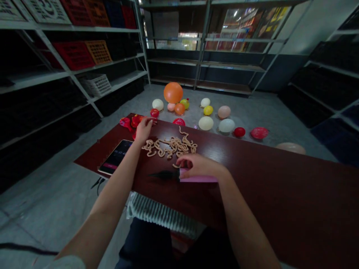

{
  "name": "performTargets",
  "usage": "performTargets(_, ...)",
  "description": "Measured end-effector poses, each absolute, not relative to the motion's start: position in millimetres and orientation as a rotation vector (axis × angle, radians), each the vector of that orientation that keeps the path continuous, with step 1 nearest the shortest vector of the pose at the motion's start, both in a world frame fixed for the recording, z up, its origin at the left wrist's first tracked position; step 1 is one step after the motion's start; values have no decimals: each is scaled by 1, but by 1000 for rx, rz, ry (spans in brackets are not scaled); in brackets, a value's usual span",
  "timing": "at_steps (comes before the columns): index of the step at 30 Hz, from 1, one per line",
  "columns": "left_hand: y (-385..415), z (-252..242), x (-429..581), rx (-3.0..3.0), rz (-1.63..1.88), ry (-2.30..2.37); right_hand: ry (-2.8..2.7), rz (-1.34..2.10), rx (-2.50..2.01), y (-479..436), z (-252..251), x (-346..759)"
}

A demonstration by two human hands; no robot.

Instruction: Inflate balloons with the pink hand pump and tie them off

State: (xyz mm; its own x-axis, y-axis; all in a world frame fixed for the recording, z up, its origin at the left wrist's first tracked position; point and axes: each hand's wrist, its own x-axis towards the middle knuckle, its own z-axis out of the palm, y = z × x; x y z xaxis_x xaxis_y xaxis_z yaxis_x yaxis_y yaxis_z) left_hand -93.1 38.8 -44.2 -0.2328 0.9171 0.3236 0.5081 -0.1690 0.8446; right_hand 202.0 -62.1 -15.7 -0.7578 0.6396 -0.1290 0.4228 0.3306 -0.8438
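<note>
My left hand (145, 129) is over the far left part of the table, its fingers stretched out and apart. Beside it lie limp red and orange balloons (136, 120). My right hand (198, 165) curls round the black-collared end of a pink balloon pump (200, 179), which lies sideways on the tabletop. The pump's dark tapered nozzle (163, 174) points left and looks blurred. Just beyond, between my hands, spreads a loose heap of tan, curly, cord-like pieces (175, 145). One short piece is close to my right fingertips.
A phone (115, 157) with a lit screen lies on the dark red table (252, 179) by my left forearm. Several inflated balloons, among them a large orange balloon (173, 92), rest on the floor beyond. Metal shelves (200, 67) with crates (73, 55) surround the area.
</note>
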Motion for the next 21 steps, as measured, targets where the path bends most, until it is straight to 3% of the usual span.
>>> performTargets(7,27,-55,-103,1964,1263,2009,-2425,1321,-1105,-62,-14,205)
performTargets(21,41,-74,-92,2152,642,2139,-1676,1491,-1366,-46,-17,234)
